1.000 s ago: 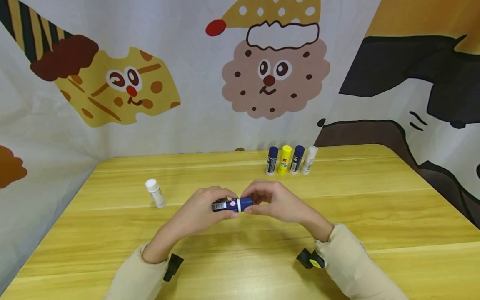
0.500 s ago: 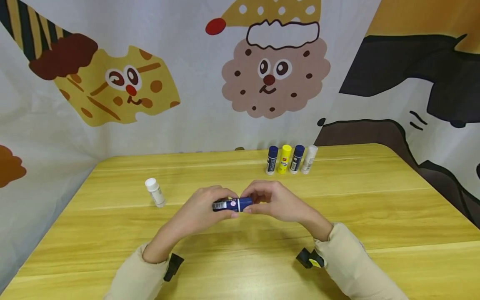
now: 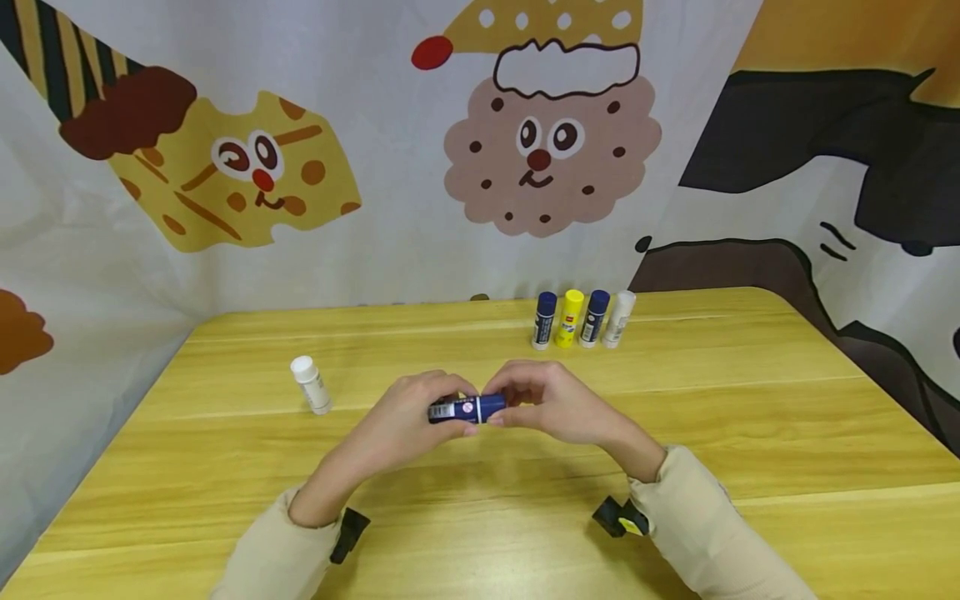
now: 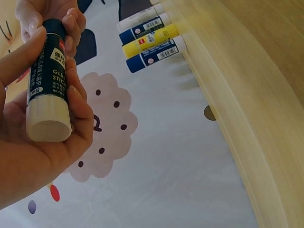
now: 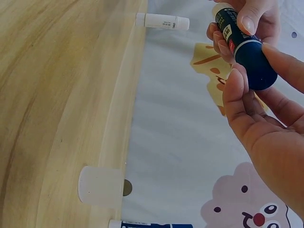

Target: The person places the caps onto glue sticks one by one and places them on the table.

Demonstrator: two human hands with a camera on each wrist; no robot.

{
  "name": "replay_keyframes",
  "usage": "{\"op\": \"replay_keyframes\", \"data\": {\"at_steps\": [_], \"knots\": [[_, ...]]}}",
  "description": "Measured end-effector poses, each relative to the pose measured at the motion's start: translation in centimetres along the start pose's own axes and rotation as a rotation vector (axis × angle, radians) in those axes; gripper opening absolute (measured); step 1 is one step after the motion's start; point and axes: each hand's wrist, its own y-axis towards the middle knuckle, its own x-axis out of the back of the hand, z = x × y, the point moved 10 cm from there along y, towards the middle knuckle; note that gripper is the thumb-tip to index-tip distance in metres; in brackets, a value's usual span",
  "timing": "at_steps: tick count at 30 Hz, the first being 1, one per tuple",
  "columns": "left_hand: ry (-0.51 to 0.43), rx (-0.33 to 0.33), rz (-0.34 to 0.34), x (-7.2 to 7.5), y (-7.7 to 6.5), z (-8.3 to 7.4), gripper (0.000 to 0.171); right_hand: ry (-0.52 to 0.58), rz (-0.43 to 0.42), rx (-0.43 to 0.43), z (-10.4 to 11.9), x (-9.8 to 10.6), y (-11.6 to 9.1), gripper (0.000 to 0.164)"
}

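A dark blue glue stick (image 3: 457,409) with a white base is held level above the table, its cap end pointing right. My left hand (image 3: 408,417) grips the body, fingers over the top and thumb below. My right hand (image 3: 551,404) pinches the blue cap (image 5: 256,66) between thumb and fingers. The cap sits against the body, with a white ring showing at the join. In the left wrist view the white base (image 4: 49,118) faces the camera, and the label above it reads "GLUE STICK".
Upright at the table's back stand a blue glue stick (image 3: 544,321), a yellow one (image 3: 569,319), another blue one (image 3: 594,319) and a white one (image 3: 618,320). A separate white glue stick (image 3: 311,386) stands at the left. Behind the wooden table (image 3: 480,517) hangs a cartoon-printed cloth (image 3: 397,208).
My left hand and the glue stick's body have shifted very slightly to the right. My right hand keeps its pinch on the cap in the same place.
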Motion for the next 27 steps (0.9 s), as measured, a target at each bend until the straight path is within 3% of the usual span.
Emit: {"op": "replay_keyframes", "data": {"at_steps": [27], "knots": [[-0.039,0.005,-0.026,0.03,0.05,0.57,0.023,0.006,-0.019,-0.001,-0.04,0.28,0.09,0.020]]}}
